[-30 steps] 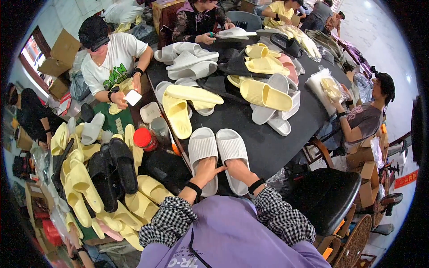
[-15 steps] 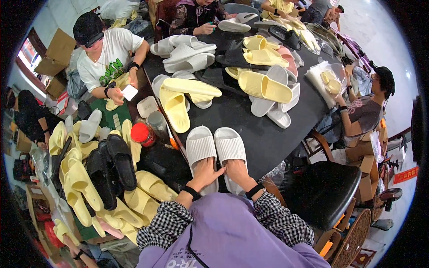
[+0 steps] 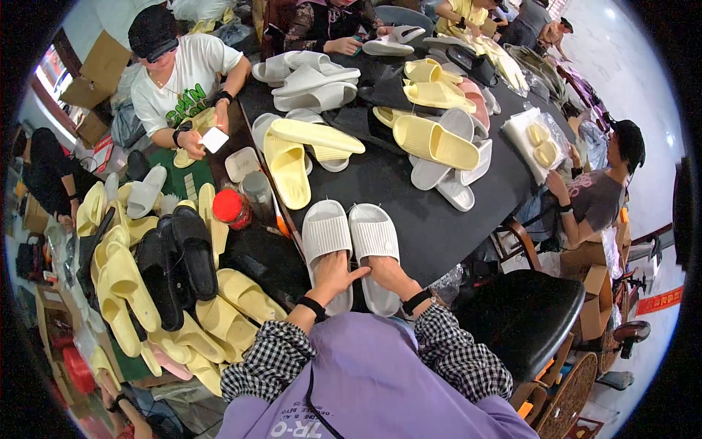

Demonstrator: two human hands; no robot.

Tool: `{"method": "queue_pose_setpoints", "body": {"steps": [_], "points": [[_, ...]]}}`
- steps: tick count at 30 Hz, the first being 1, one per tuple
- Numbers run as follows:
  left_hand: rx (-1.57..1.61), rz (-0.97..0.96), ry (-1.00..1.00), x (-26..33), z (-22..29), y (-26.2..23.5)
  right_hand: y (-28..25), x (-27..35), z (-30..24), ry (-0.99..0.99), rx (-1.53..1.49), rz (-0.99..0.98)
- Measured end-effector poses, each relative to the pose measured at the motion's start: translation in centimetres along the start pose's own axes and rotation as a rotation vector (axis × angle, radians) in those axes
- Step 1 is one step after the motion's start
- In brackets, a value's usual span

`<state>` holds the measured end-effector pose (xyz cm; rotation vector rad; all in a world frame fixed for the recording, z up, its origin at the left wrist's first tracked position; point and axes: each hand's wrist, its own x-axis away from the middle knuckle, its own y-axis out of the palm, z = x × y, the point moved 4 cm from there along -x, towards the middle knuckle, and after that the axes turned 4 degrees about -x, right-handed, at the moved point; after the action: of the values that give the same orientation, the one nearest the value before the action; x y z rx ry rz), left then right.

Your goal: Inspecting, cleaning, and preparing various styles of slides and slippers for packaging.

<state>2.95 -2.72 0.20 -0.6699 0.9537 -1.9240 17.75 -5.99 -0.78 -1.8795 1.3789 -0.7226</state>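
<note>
A pair of light grey ribbed slippers lies side by side at the near edge of the black table (image 3: 431, 252), toes pointing away from me. My left hand (image 3: 333, 278) reaches under the strap of the left slipper (image 3: 325, 227), its thumb stretched toward the other hand. Inside the right slipper (image 3: 374, 233), my right hand (image 3: 386, 276) sits the same way. The straps hide most of the fingers of both hands. Thin threads seem to stick up from the slippers' toes.
Yellow slippers (image 3: 287, 172), white slippers (image 3: 314, 80) and black ones are piled farther back. At left lies a heap with black slippers (image 3: 194, 252). A red-lidded jar (image 3: 232, 208) stands between. A black chair (image 3: 512, 318) is at right. Several people work around the table.
The view has shifted slightly; both hands stay in the slippers. At right, a co-worker's bag of yellow slippers now lies flatter on the table, the hand lower beside it.
</note>
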Motion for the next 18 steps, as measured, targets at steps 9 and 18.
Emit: {"method": "queue_pose_setpoints", "body": {"steps": [9,18], "points": [[0.064,0.095,0.026,-0.1,0.1,-0.1,1.7,-0.4,-1.6,0.023,0.053,0.153],[-0.039,0.256,-0.020,-0.2,0.3,0.9,-0.1,2.0,-3.7,0.127,0.036,0.164]]}}
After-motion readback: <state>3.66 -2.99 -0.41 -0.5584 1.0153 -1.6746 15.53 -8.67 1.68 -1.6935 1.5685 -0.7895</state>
